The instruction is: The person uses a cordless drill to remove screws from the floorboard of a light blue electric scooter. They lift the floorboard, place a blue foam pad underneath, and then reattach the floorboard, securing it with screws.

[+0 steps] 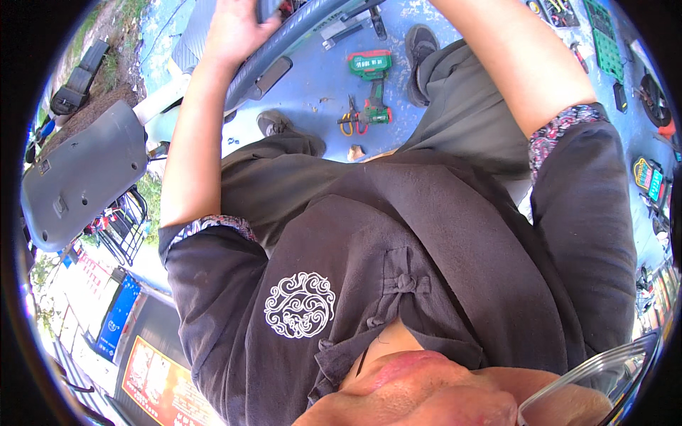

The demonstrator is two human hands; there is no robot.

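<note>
My left hand (238, 32) reaches to the upper edge, its thumb held out beside a curved dark tyre (302, 30). The picture's edge cuts off its other fingers, so I cannot tell whether they grip anything. Only the right forearm (515, 64) shows; it runs out past the top edge, and that hand is out of sight. Below the tyre, on the blue floor, lies a green and red cordless power tool (376, 89). Pliers (348, 122) with yellow and red handles lie against its left side.
My shoes (420, 53) rest on the blue floor (323, 89). A grey ribbed panel (193, 35) lies beside the left hand. Further left is a large grey plastic vehicle part (85, 177), above a black wire basket (124, 231). A green tool case (604, 35) lies at the far right.
</note>
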